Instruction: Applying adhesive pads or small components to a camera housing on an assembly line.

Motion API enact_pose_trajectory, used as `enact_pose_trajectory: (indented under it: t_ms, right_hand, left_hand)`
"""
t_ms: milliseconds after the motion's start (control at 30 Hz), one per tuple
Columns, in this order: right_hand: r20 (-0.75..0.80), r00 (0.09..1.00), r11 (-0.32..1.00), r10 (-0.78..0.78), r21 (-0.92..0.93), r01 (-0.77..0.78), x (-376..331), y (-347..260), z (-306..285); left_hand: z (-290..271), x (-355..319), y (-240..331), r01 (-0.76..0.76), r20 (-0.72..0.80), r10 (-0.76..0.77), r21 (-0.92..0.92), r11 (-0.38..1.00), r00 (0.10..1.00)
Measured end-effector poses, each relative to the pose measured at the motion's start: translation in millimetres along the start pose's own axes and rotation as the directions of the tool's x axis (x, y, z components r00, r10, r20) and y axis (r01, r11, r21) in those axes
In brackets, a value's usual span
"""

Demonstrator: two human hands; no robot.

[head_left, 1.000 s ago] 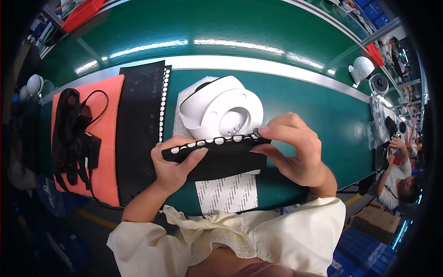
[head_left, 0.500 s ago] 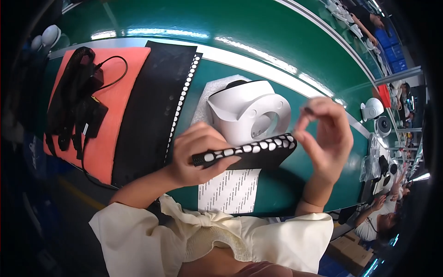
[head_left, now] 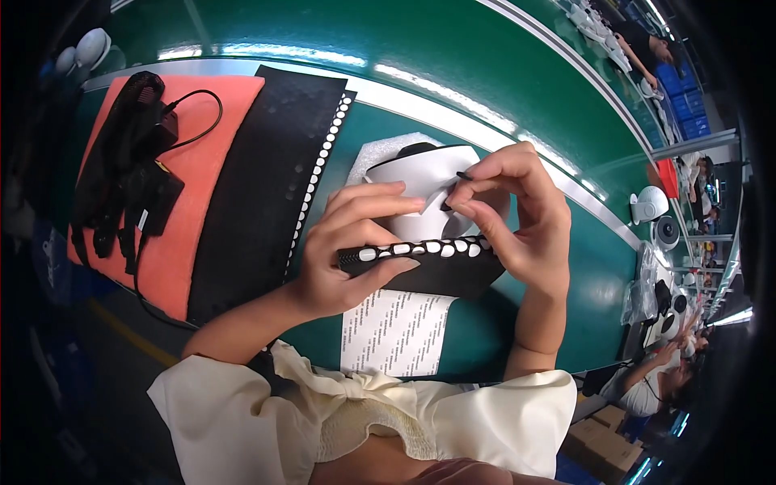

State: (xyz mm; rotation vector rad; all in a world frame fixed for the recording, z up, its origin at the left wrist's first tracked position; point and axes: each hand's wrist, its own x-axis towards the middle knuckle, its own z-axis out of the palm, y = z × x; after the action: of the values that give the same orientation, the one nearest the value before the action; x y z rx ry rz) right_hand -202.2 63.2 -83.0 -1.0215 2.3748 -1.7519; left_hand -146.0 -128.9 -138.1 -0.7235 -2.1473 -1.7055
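My left hand (head_left: 339, 250) is closed round a stack of black sheet material (head_left: 428, 279), thumb in front and fingers behind. White round spots run along its upper edge. At the stack's right end, my right hand (head_left: 533, 222) pinches a small black piece (head_left: 463, 176) between thumb and fingers. Just behind both hands stands a white rounded housing (head_left: 396, 174) with a dark opening on top, partly covered by them. It rests on white foam sheeting (head_left: 361, 168). Printed white paper (head_left: 392, 335) lies below the stack, at the bench's near edge.
On the left, a wide black sheet (head_left: 259, 186) edged with white dots lies beside a pink foam pad (head_left: 214, 174). Black adapters and cables (head_left: 133, 178) sit on the pad. White devices (head_left: 648, 204) stand far right. A co-worker (head_left: 647, 384) is at lower right.
My right hand has moved left, from beyond the stack's right end to above it, with a small black piece in its pinch. My left hand's upper fingers have straightened.
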Motion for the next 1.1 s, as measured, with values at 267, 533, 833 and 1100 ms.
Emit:
enact_pose_trajectory:
  t_ms: [267, 533, 833, 1100]
  right_hand:
    - [0.142, 0.922, 0.651, -0.361, -0.669, 0.358, -4, -13, -1]
    - [-0.022, 0.987, 0.953, -0.157, -0.267, 0.146, -9, -8, -16]
    - [-0.095, 0.987, 0.986, 0.128, -0.096, -0.137, -12, 14, -26]
    - [-0.072, 0.986, 0.848, -0.154, -0.522, 0.094, -19, 8, -16]
  left_hand:
    - [-1, 0, -2, 0.014, 0.005, -0.014, 0.002, 1.000, 1.000]
    - [-2, 1, -3, 0.011, -0.012, -0.012, -0.019, 1.000, 1.000]
    - [-2, -1, -2, 0.043, -0.023, -0.043, -0.002, 0.999, 0.999]
    - [1, 0, -5, 0.019, -0.045, -0.019, -0.001, 1.000, 0.999]
